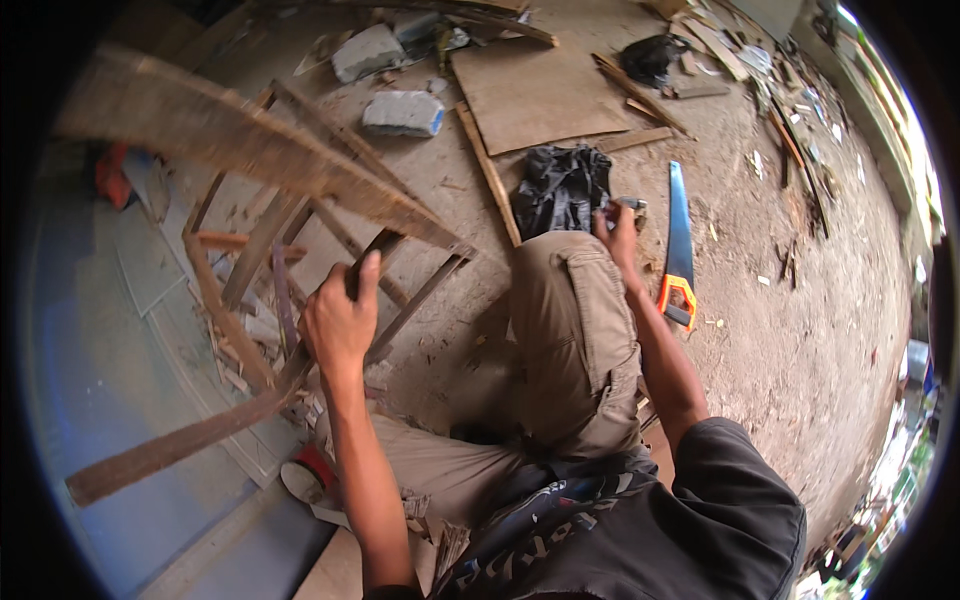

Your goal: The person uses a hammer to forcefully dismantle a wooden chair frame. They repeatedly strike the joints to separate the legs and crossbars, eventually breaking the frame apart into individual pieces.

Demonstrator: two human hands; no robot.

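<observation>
My left hand (340, 315) is closed around a dark wooden bar (375, 245) of an old wooden frame (270, 165). The frame leans at the left, its legs and crosspieces joined at angles, with one wide plank along its top. Beyond my raised knee, my right hand (618, 238) is closed at a small grey and dark object (634, 206), whose kind I cannot make out. A crumpled black plastic bag (562, 188) lies just left of that hand. To its right, a handsaw (679, 230) with a blue blade and an orange and black handle rests on the floor.
A flat brown board (535, 90) and a long wood strip (487, 170) lie ahead. Concrete blocks (403, 113) sit beyond the frame. Wood scraps and litter (790, 170) are scattered at the far right. Glass-like panes (150, 270) lie at the left. A red and white roll-shaped thing (305, 478) is beside my leg.
</observation>
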